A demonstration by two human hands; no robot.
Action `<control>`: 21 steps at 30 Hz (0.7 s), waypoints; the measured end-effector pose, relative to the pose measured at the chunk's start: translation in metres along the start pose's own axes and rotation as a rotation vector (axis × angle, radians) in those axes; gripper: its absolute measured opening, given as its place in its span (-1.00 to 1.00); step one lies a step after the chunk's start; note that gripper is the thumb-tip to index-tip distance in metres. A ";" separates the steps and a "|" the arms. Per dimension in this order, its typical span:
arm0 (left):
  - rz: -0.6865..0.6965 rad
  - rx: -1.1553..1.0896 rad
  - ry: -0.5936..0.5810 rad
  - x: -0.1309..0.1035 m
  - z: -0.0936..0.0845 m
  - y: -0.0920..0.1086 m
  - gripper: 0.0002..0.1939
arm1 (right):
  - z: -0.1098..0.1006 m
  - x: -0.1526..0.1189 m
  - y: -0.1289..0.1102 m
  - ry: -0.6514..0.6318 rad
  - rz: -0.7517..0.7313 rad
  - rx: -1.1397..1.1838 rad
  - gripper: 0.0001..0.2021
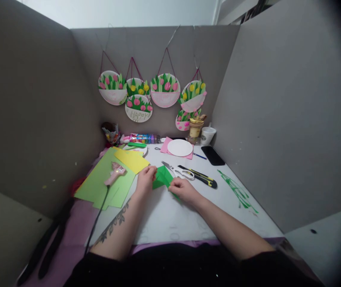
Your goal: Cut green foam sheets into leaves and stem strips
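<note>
A folded piece of green paper [162, 175] is held up between my two hands over the middle of the table. My left hand [146, 177] pinches its left edge. At the lower right edge, my right hand [184, 189] closes its fingers on the same paper. Just beyond it lie white-handled scissors [183, 173], blades pointing back left. A black and yellow utility knife [202, 177] rests right of the scissors. Left of my left hand, a pink glue gun [116, 174] with a dark cord lies on light green paper sheets [94, 187].
Yellow paper [132, 160] overlaps the green sheets. Farther back are a white paper plate [180, 147] on pink paper, a phone [212, 155] and a white cup [208, 135]. Green paper scraps [238, 191] lie at right. Decorated plates [165, 91] hang on the grey back panel.
</note>
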State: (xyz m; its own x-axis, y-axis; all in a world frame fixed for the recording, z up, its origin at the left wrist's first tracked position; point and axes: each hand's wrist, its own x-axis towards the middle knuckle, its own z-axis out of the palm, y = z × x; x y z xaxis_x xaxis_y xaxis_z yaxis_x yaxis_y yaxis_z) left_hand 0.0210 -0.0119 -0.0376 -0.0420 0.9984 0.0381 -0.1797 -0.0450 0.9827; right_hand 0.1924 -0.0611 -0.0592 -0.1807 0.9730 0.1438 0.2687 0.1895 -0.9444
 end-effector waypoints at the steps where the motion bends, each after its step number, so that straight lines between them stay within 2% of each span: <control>1: -0.020 -0.042 -0.004 -0.001 0.001 0.001 -0.73 | 0.000 0.000 0.001 0.008 0.007 0.009 -0.83; 4: -0.076 -0.058 -0.120 -0.007 0.006 0.004 -0.64 | -0.001 0.003 0.002 0.053 0.034 0.039 -0.81; 7: -0.048 0.176 -0.321 -0.017 0.014 0.005 -0.61 | -0.003 0.006 0.001 0.097 0.031 0.046 -0.82; 8: -0.022 0.277 -0.356 -0.020 0.016 0.004 -0.62 | -0.004 0.006 0.000 0.107 0.023 0.038 -0.82; 10: 0.021 0.407 -0.362 -0.024 0.018 0.003 -0.65 | -0.004 0.007 -0.001 0.115 0.006 0.011 -0.81; 13: 0.035 0.431 -0.320 -0.024 0.018 0.003 -0.71 | -0.003 0.007 -0.002 0.113 -0.011 -0.028 -0.81; 21: -0.068 0.172 -0.217 -0.015 0.013 -0.001 -0.67 | -0.005 0.008 0.000 0.120 -0.099 -0.044 -0.84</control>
State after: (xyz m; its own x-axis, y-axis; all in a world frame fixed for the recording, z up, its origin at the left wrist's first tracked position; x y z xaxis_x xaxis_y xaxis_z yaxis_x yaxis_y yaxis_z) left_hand 0.0351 -0.0268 -0.0366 0.1793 0.9837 -0.0096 -0.0042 0.0105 0.9999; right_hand 0.1956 -0.0525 -0.0563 -0.0943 0.9576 0.2722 0.2969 0.2880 -0.9104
